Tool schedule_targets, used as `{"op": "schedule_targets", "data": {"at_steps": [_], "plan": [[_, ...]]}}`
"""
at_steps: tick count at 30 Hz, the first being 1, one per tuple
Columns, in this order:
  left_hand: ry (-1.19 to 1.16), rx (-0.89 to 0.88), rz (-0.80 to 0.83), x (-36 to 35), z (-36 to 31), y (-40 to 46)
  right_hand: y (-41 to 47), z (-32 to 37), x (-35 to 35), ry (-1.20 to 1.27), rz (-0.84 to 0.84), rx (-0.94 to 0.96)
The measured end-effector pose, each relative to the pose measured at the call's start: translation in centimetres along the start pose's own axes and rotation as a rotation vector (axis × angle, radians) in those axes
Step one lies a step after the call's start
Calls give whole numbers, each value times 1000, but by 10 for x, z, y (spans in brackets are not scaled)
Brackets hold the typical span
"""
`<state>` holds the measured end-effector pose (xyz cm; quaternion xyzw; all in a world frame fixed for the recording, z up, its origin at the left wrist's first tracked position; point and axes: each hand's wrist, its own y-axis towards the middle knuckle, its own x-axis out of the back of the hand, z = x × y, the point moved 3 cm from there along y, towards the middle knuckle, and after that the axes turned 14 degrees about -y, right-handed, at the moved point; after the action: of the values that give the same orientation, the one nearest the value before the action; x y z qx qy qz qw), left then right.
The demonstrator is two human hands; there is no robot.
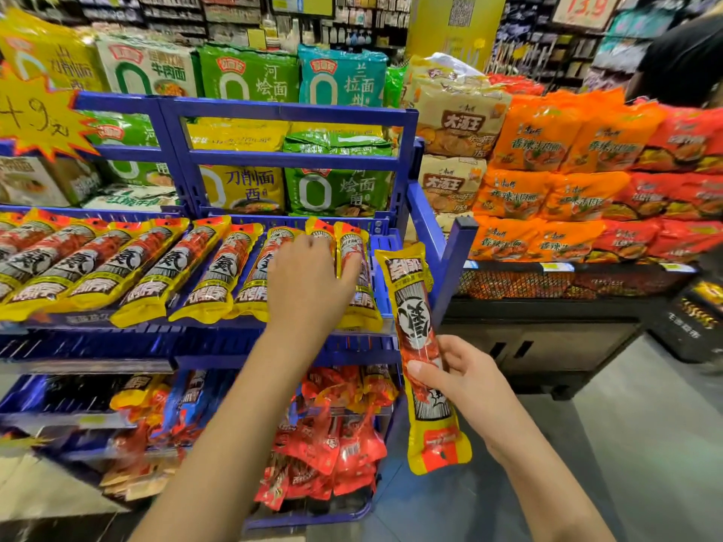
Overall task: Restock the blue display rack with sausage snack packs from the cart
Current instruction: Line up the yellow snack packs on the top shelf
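Note:
The blue display rack [289, 111] fills the left and middle of the head view. Its middle shelf carries a row of long yellow-and-red sausage snack packs [129, 267] lying side by side. My left hand [309, 283] rests on the packs at the row's right end, fingers spread and pressing on them. My right hand [465, 381] grips one more sausage pack [424, 357] around its middle, holding it upright just right of the rack's corner. The cart is not in view.
Green, yellow and teal noodle bags [250, 72] fill the rack's upper tiers. Red snack pouches [324, 436] crowd the lower shelf. Orange and red noodle bags [567, 178] are stacked on a black stand at right. A person in black [684, 60] stands at the far right.

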<state>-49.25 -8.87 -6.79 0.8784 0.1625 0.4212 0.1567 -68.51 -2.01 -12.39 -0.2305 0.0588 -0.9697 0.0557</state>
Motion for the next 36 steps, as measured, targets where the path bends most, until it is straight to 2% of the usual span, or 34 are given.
{"op": "schedule_targets", "data": {"at_steps": [3,7,10,12,14,17,19,21,23,24,26,29,31,36], "plan": [[-300,-162,169,33,-8,-6,-1,11,10,-138,111,51],[-205,-370,469,55,-22,-27,-9,36,21,-600,364,128],[-151,-271,760,51,-19,-45,-13,53,21,-878,389,179],[-136,-177,917,44,-13,-58,-15,61,19,-931,389,232],[-185,-126,986,39,-8,-67,-16,65,16,-942,396,281],[-307,-57,931,44,-1,-72,-17,69,17,-977,298,335],[-385,-4,849,53,6,-72,-22,78,23,-939,77,500],[-470,55,751,65,14,-73,-35,86,35,-770,-211,630],[-567,97,627,74,19,-73,-52,86,42,-540,-476,638],[-625,117,561,77,21,-73,-60,84,42,-411,-551,583],[-735,173,425,74,19,-74,-60,73,29,-172,-543,419],[-768,223,270,58,14,-77,-35,58,-7,9,-288,152],[-768,240,220,45,8,-81,-17,55,-25,99,-184,41],[-828,198,267,29,-3,-86,15,61,-37,158,-243,-5]]}}
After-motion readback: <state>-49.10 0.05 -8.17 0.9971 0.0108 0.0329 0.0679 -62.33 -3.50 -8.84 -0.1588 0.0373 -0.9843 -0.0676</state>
